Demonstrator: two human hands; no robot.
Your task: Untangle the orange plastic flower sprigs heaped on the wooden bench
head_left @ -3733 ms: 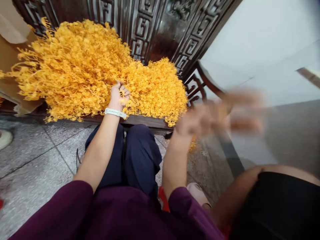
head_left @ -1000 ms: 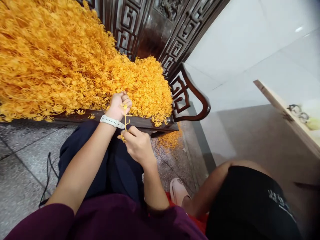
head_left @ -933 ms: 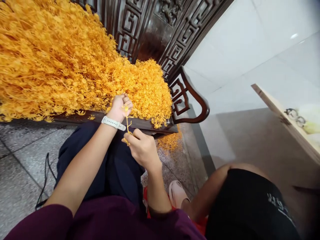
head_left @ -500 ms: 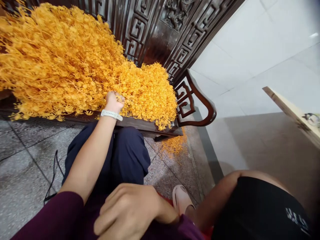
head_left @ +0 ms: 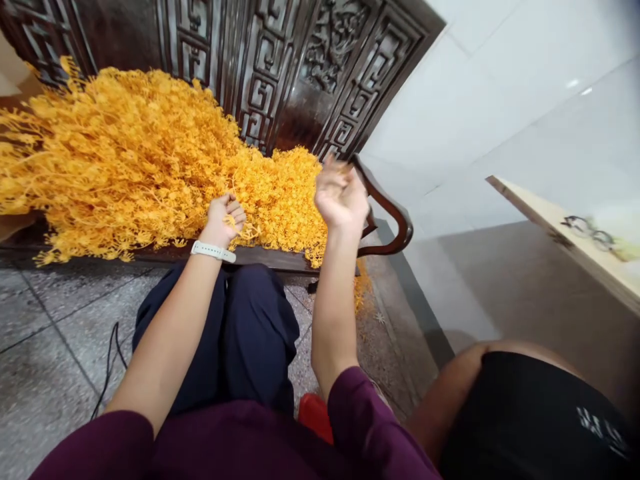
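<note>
A big heap of yellow-orange plastic sprigs (head_left: 150,147), thin-stemmed with small branching tips, covers most of the dark wooden bench (head_left: 280,259). At its front edge is my left hand (head_left: 225,217), wearing a pale wristband (head_left: 213,251). Its fingers are curled round a small yellow sprig (head_left: 245,230), part of which hangs out beside the palm. My right hand (head_left: 343,193) is raised at the heap's right end, palm turned up and fingers bent. Motion blurs its fingertips, so whether it holds anything is unclear.
Behind the heap rises the bench's carved back (head_left: 260,80); a curved armrest (head_left: 400,230) closes its right end. Loose yellow pieces (head_left: 361,287) lie on the floor. Another person's leg in black shorts (head_left: 530,413) is close at right. Glasses (head_left: 590,232) rest on a wooden board (head_left: 565,233).
My right hand has gone from near my lap up and forward to the heap's right end. My left hand has turned, showing its palm side and the sprig. The view has shifted slightly.
</note>
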